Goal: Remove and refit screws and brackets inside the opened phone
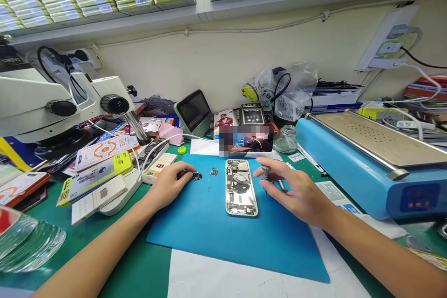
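An opened phone (240,187) lies face down on a blue mat (223,233), its insides bare. My left hand (172,183) rests on the mat to the phone's left, fingers curled and pinching a small dark part (197,176). A small metal bracket (213,172) and a tiny screw (208,188) lie loose between that hand and the phone. My right hand (296,193) sits just right of the phone, closed around a silver screwdriver (267,172) whose round cap pokes up by my fingertips.
A white microscope (52,102) stands at the left over scattered part boxes (94,177). Behind the mat a second phone (246,141) plays video beside a glass jar (286,138). A blue heating machine (370,158) fills the right side. A white sheet (244,274) lies near me.
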A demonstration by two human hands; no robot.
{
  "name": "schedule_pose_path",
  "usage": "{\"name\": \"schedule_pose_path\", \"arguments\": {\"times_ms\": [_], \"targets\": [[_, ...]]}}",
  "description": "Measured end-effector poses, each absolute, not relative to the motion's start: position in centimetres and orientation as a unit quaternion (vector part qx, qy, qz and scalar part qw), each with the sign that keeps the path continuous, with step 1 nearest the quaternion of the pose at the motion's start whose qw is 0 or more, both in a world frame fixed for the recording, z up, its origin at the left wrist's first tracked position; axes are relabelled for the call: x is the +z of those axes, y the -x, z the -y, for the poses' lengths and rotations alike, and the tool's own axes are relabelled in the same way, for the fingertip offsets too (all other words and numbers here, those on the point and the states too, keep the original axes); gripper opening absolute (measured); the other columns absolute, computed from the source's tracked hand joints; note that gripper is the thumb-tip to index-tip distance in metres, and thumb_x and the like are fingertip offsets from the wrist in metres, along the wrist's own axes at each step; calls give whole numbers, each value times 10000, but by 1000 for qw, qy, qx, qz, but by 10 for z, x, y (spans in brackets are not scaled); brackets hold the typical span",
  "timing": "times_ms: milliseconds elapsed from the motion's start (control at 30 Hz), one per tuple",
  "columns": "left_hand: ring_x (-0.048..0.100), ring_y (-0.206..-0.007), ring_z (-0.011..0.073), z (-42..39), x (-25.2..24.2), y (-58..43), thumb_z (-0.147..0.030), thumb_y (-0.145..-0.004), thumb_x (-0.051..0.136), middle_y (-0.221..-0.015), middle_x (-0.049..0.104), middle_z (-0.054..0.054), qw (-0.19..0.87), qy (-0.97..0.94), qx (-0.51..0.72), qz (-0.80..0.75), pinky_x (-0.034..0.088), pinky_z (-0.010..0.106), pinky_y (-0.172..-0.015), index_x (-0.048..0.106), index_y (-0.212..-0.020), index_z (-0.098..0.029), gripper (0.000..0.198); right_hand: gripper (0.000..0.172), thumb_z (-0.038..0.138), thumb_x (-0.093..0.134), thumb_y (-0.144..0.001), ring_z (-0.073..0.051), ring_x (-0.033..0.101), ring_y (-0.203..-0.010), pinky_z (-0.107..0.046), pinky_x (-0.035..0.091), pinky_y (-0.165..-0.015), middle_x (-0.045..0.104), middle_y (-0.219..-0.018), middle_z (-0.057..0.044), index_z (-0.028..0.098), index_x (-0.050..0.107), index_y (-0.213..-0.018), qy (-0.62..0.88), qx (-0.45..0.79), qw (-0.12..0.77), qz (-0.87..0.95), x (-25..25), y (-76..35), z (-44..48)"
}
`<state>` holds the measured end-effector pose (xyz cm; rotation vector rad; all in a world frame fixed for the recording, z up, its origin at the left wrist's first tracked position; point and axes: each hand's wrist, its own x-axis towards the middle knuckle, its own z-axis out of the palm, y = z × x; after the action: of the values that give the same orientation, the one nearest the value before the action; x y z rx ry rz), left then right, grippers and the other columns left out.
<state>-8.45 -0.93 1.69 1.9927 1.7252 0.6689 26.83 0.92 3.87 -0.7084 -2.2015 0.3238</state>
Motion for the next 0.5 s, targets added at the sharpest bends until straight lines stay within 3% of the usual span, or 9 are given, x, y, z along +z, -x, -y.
{"name": "schedule_pose_path", "arguments": {"times_ms": [233,500], "targets": [[688,-988,195,9,17,84,-429,-1045,625,-1134,703,67,204,-732,237,-606,596,413,-907,686,-1149,-166,289,405,238,577,-1028,-179,808,-846,-314,692,-783,823,-1067,-66,238,559,-1432,294,146,378,865,37,-269,-12],[680,-994,200,12,20,83,-444,-1038,630,-1152,697,70,192,-752,230,-588,590,419,-909,682,-1192,-175,314,470,368,547,-1063,-201,811,-845,-325,704,-722,815,-1105,-82,244,500,-1514,325,168,361,858,29,-273,-19]]}}
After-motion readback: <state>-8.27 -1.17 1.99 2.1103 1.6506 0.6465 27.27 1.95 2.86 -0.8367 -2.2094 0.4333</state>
